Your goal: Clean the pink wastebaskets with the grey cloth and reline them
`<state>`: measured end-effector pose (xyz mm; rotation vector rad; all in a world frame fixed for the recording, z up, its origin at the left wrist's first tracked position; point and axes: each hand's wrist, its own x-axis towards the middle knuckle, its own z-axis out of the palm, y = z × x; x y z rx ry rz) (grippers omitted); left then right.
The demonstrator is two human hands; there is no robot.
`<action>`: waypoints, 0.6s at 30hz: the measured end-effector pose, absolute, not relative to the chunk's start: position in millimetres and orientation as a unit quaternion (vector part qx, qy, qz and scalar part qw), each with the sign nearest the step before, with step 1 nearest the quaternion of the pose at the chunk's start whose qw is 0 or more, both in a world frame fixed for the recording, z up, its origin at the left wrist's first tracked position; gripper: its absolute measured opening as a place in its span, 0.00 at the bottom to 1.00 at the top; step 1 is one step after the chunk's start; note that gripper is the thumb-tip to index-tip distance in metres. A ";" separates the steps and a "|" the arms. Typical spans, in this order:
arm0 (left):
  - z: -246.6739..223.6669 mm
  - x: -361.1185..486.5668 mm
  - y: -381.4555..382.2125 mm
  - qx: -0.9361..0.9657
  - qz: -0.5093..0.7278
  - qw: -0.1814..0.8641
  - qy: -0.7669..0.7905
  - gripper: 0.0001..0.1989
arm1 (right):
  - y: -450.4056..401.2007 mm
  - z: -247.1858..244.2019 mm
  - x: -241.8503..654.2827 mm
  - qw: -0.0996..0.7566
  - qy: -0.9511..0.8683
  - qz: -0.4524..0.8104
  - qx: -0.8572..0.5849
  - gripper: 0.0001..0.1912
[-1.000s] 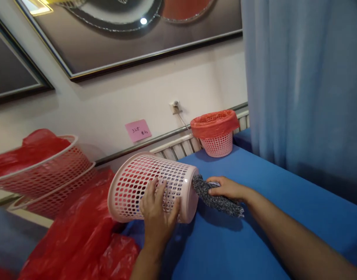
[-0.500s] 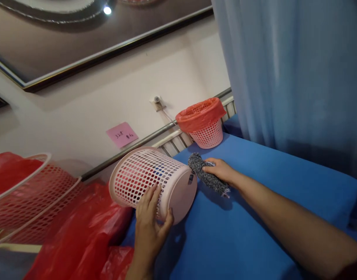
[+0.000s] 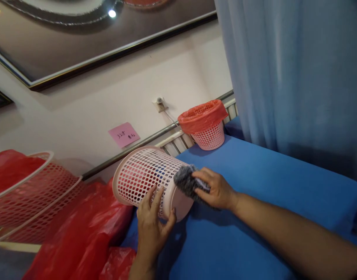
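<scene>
A pale pink perforated plastic wastebasket [image 3: 149,171] lies tilted on its side on the blue bed surface, its solid base facing right. My left hand [image 3: 153,221] holds it near the base, with fingers on the holed wall and the thumb by the bottom rim. A grey fuzzy cloth [image 3: 185,182] is bunched in my closed right hand [image 3: 215,188]. This cloth lies against the basket's base and covers its upper part.
A second pink wastebasket [image 3: 210,138] lined with a red bag stands at the bed's far edge by the rail. Red plastic bags [image 3: 76,233] and stacked baskets [image 3: 52,182] are at left. A blue curtain [image 3: 292,77] hangs at right. A pink note [image 3: 124,134] is on the wall.
My right hand has moved left with the cloth, from beside the base onto it. My left hand stays on the wastebasket, which has barely shifted.
</scene>
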<state>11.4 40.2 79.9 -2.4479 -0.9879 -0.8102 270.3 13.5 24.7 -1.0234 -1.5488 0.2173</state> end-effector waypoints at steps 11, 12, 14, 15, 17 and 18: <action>76.9 1.6 39.8 -0.864 -0.318 0.189 -0.342 0.33 | 19.7 22.2 286.0 0.335 -0.703 0.211 -0.591 0.14; 76.3 1.4 39.4 -0.863 -0.323 0.192 -0.338 0.32 | 18.8 25.6 289.4 0.377 -0.702 0.213 -0.566 0.15; 75.0 1.5 38.5 -0.861 -0.332 0.196 -0.332 0.32 | 16.3 30.5 291.1 0.503 -0.685 0.193 -0.492 0.17; 74.4 1.7 38.2 -0.860 -0.334 0.195 -0.332 0.31 | 15.4 31.2 289.5 0.563 -0.668 0.171 -0.456 0.17; 73.0 1.8 37.9 -0.858 -0.340 0.193 -0.334 0.31 | 15.5 29.1 282.8 0.605 -0.650 0.130 -0.441 0.19; 72.4 1.6 38.0 -0.857 -0.343 0.193 -0.334 0.31 | 16.4 26.7 278.7 0.574 -0.657 0.126 -0.472 0.20</action>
